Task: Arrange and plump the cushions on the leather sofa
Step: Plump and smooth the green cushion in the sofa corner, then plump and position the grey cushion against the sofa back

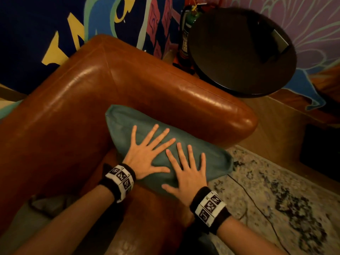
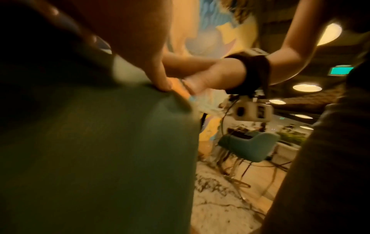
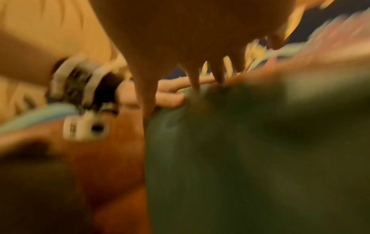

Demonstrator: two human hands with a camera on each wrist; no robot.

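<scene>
A teal cushion (image 1: 127,122) leans in the corner of the brown leather sofa (image 1: 77,100), against its right armrest (image 1: 211,107). My left hand (image 1: 147,153) lies flat on the cushion's face with fingers spread and straight. My right hand (image 1: 187,168) presses flat beside it, a little lower and to the right, fingers also spread. In the left wrist view the cushion (image 2: 100,158) fills the lower left, with the right hand (image 2: 200,76) beyond it. The right wrist view is blurred; the cushion (image 3: 250,158) and the left hand (image 3: 170,98) show there.
A round black side table (image 1: 239,52) stands just past the armrest, with a fire extinguisher (image 1: 185,41) behind it by the painted wall. A patterned rug (image 1: 276,199) with a thin cable lies at the right. A teal chair (image 2: 250,147) stands further off.
</scene>
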